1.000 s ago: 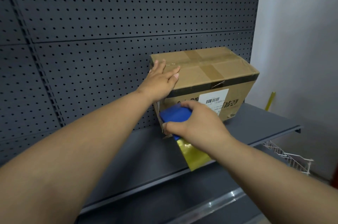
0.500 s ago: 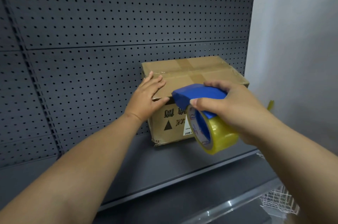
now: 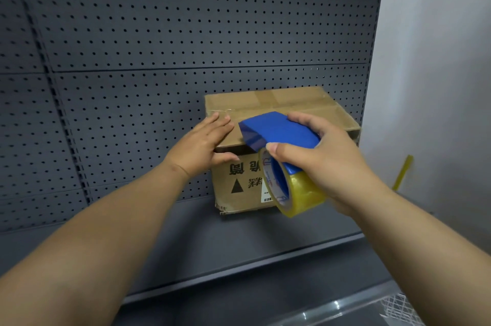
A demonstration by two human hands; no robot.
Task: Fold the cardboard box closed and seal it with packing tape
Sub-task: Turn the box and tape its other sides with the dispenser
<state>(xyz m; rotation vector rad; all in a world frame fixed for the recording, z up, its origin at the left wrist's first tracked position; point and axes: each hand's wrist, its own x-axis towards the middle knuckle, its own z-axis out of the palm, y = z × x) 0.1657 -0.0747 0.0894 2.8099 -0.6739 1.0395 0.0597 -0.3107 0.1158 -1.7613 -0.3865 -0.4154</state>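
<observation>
head view shows a dark grey metal shelf [image 3: 202, 240] with a dark grey pegboard back wall [image 3: 159, 33] full of small holes, and a pale grey plain wall [image 3: 435, 73] at the right side. on the shelf stands a brown cardboard box [image 3: 300, 106], close to the pegboard, with its flaps folded shut and clear tape already across the top. black printed characters and a black triangle are on its front face, and they look upside down.

the left hand [image 3: 202, 145] lies flat on the near left corner of the box top, fingers straight, thumb against the front face. the right hand [image 3: 324, 160] is curled around a blue plastic tape dispenser with a yellowish clear tape roll [image 3: 279, 134], and it holds it in front of the box, just above the front edge. whether the dispenser touches the box, i cannot tell.

a thin yellow strip [image 3: 402, 172] leans at the right wall. a white wire basket [image 3: 401, 307] is in the lower right corner, under the shelf.
</observation>
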